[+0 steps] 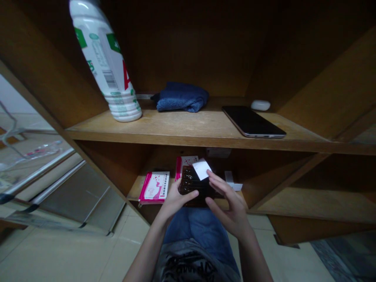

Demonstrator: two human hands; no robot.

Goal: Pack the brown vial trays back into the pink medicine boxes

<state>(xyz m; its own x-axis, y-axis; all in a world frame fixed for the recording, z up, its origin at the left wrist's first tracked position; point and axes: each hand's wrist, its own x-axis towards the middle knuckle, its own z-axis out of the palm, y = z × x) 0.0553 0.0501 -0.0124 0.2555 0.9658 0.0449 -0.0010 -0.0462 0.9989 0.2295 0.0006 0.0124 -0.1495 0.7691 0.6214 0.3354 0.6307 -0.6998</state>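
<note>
On my feed, the left hand point(175, 200) is gripping the near edge of a dark pack point(196, 186) of brown sachets or vials, thumb across the front, though I can't make out the fingers behind it. The pack is hovering just in front of the lower shelf point(141, 190), above the person's jeans point(196, 227). A white slip point(202, 169) is sitting tilted on the pack's top corner. The right hand point(228, 207) is spread open beside it, one fingertip reaching the slip's edge, and I can't tell whether it's pinching anything.

Two pink packets are lying nearby: one point(154, 187) on the lower shelf, just left of the hands, and another point(186, 163) standing partly hidden behind the pack. Up on the top shelf point(188, 131), a white bottle point(105, 58) is standing beside a blue towel point(180, 97), with a phone point(253, 121) and a white earbud case point(260, 105) lying to the right.
</note>
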